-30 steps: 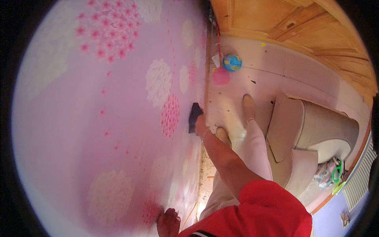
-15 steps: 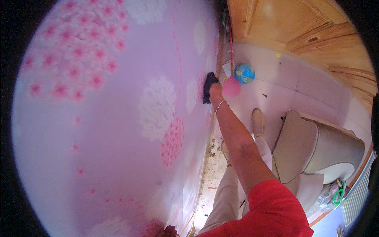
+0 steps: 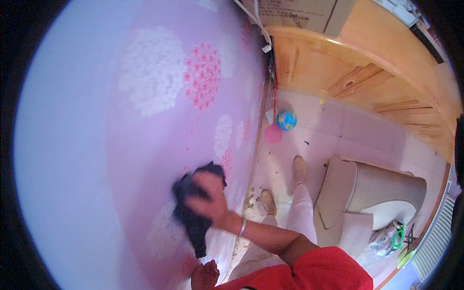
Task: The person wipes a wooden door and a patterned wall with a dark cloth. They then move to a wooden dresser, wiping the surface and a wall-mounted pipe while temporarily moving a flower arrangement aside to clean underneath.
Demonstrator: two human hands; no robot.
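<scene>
A black cloth [image 3: 195, 237] lies bunched against the flower-patterned wall [image 3: 145, 193], with my right hand [image 3: 210, 195] closed over it. The hand is smeared by motion, and one end of the cloth hangs down below it. A bracelet circles that wrist, and a red sleeve covers the upper arm. At the lower edge, my left hand [image 3: 205, 275] is beside the wall, its fingers curled in. Whatever it may hold is hidden.
A blue globe-patterned ball [image 3: 287, 121] and a pink round thing [image 3: 273, 134] on a red stick rest by the wall's foot. Wooden cabinetry [image 3: 333, 63] bounds the far side, bearing a cardboard box [image 3: 304, 14]. To the right stands a beige upholstered seat [image 3: 382, 186].
My right hand has brought the black cloth from low by the wall's foot up and nearer along the wall. The view has shifted, showing the cabinet top and box. My left hand shows more fully.
</scene>
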